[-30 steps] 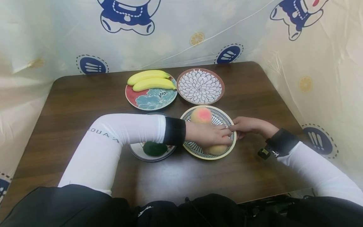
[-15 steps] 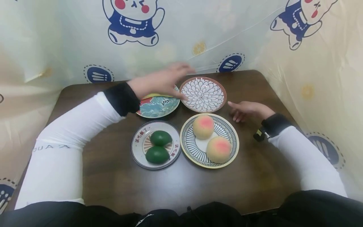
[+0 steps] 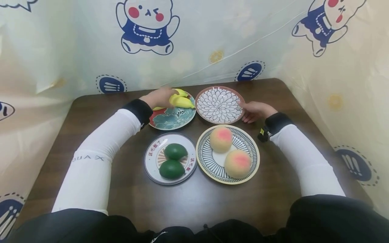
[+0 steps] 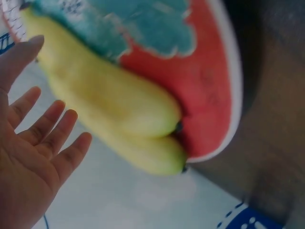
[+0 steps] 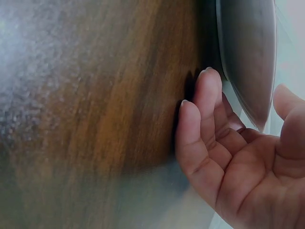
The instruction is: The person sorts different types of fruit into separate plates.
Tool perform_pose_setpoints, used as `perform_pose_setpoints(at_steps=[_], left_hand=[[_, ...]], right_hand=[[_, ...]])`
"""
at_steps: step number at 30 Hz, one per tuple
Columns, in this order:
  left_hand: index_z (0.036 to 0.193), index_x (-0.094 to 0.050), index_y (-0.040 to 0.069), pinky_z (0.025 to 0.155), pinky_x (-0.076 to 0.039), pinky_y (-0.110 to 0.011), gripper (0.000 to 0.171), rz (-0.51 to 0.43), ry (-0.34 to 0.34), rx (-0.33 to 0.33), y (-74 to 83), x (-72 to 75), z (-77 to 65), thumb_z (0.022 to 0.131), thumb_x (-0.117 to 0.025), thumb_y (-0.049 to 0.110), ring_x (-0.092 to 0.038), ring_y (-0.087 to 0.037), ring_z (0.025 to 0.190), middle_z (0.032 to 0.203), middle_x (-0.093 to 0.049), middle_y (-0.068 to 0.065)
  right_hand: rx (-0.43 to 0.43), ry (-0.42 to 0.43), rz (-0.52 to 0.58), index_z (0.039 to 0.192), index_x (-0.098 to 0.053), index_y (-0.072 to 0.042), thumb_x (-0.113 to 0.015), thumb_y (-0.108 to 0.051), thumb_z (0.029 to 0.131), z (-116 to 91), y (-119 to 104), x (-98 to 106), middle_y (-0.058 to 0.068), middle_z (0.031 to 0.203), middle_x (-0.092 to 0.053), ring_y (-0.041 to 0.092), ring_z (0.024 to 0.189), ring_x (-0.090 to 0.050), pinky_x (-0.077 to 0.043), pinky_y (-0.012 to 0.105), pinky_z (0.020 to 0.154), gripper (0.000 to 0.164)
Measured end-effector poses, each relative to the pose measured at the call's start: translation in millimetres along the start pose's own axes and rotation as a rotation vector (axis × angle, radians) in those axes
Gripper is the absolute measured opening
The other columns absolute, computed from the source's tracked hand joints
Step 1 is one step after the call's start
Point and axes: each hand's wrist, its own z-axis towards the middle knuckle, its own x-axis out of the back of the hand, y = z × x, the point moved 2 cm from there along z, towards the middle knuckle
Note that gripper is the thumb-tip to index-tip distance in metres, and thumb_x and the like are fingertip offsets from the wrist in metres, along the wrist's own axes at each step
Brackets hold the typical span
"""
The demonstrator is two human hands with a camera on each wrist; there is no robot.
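Note:
Two yellow bananas (image 3: 180, 101) lie side by side on the red and teal plate (image 3: 170, 120) at the back left. My left hand (image 3: 161, 97) is over their far side; in the left wrist view its fingers (image 4: 55, 136) are spread beside the bananas (image 4: 109, 90), thumb near one end. My right hand (image 3: 256, 110) holds the right rim of the white petal-patterned plate (image 3: 219, 106). The right wrist view shows that plate's rim (image 5: 252, 62) between the thumb and the fingers (image 5: 190, 129) curled beneath it, low over the table.
Nearer the body, two dark green oval fruits (image 3: 172, 169) lie on a white plate (image 3: 152, 158) with printed characters. Beside it, two peaches (image 3: 238, 163) sit on a striped plate (image 3: 209, 158). The four-plate cluster stands on a brown wooden table (image 3: 127, 189), with a printed curtain (image 3: 197, 44) behind.
My left hand has left the peach plate and moved back to the bananas. My right hand has shifted from the striped plate's rim to the petal-patterned plate's rim. The view has tilted up slightly.

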Motion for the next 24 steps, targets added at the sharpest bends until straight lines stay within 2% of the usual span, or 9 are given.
perform_pose_setpoints(at_steps=[3, 7, 10, 13, 15, 18, 21, 24], left_hand=[[0.144, -0.045, 0.007, 0.114, -0.038, -0.052, 0.068, 0.03, 0.001, 0.003, 0.0, -11.3, 2.4, 0.084, -0.075, 0.019, -0.048, -0.037, 0.129, 0.141, -0.048, -0.022], [0.143, -0.046, 0.004, 0.112, -0.04, -0.05, 0.068, 0.082, 0.033, -0.011, 2.0, -16.8, 5.2, 0.084, -0.076, 0.017, -0.048, -0.038, 0.126, 0.136, -0.049, -0.023], [0.136, -0.053, 0.003, 0.106, -0.043, -0.048, 0.058, 0.094, 0.045, -0.023, 3.5, -22.1, 6.9, 0.084, -0.074, 0.016, -0.051, -0.036, 0.116, 0.127, -0.055, -0.022], [0.132, -0.054, 0.001, 0.103, -0.044, -0.048, 0.052, 0.094, 0.022, -0.029, 5.3, -31.4, 4.0, 0.086, -0.071, 0.016, -0.053, -0.035, 0.11, 0.12, -0.058, -0.021], [0.136, -0.049, 0.0, 0.105, -0.043, -0.049, 0.053, 0.074, -0.003, -0.016, 6.0, -37.4, 0.4, 0.089, -0.067, 0.017, -0.054, -0.036, 0.114, 0.124, -0.058, -0.022], [0.144, -0.036, -0.001, 0.115, -0.037, -0.051, 0.058, 0.055, -0.038, 0.006, 6.4, -44.1, -4.0, 0.095, -0.061, 0.019, -0.048, -0.04, 0.129, 0.138, -0.049, -0.026], [0.149, -0.028, -0.002, 0.116, -0.035, -0.053, 0.061, 0.036, -0.041, 0.016, 8.1, -42.6, -8.3, 0.098, -0.056, 0.017, -0.043, -0.043, 0.133, 0.141, -0.043, -0.029], [0.15, -0.024, -0.003, 0.115, -0.036, -0.053, 0.06, 0.011, -0.012, 0.008, 13.8, -29.3, -10.8, 0.1, -0.053, 0.014, -0.044, -0.044, 0.129, 0.137, -0.043, -0.03]], right_hand=[[-0.015, 0.0, 0.008, 0.103, -0.061, -0.005, -0.031, -0.062, 0.1, 0.3, 0.3, -1.5, 0.002, 0.081, -0.066, 0.016, 0.073, -0.064, -0.058, 0.028, 0.076, 0.065], [-0.011, 0.012, 0.006, 0.1, -0.062, -0.005, -0.03, -0.062, 0.1, 1.2, 2.4, -0.9, 0.002, 0.08, -0.066, 0.017, 0.072, -0.063, -0.057, 0.027, 0.073, 0.065], [-0.005, 0.014, -0.001, 0.098, -0.062, -0.006, -0.029, -0.061, 0.101, 2.3, 3.2, -1.1, 0.001, 0.078, -0.065, 0.016, 0.071, -0.062, -0.056, 0.026, 0.072, 0.065], [-0.011, 0.009, -0.002, 0.095, -0.064, -0.007, -0.03, -0.06, 0.101, 3.6, 2.4, -3.2, 0.001, 0.076, -0.065, 0.016, 0.07, -0.062, -0.056, 0.026, 0.071, 0.063], [-0.011, 0.011, -0.001, 0.093, -0.064, -0.007, -0.031, -0.06, 0.101, 3.4, 1.8, -4.5, 0.001, 0.076, -0.064, 0.016, 0.07, -0.061, -0.056, 0.026, 0.071, 0.063], [-0.006, 0.024, 0.001, 0.091, -0.064, -0.007, -0.032, -0.059, 0.101, 3.4, 1.6, -5.1, 0.002, 0.076, -0.064, 0.017, 0.07, -0.061, -0.056, 0.026, 0.071, 0.062], [-0.004, 0.05, -0.002, 0.093, -0.063, -0.006, -0.032, -0.061, 0.101, 3.2, 2.2, -4.8, 0.001, 0.076, -0.064, 0.017, 0.071, -0.06, -0.055, 0.027, 0.072, 0.063], [-0.005, 0.068, -0.013, 0.097, -0.063, -0.006, -0.033, -0.061, 0.1, 1.7, 3.1, -3.2, 0.0, 0.077, -0.064, 0.018, 0.073, -0.061, -0.055, 0.027, 0.074, 0.063]])
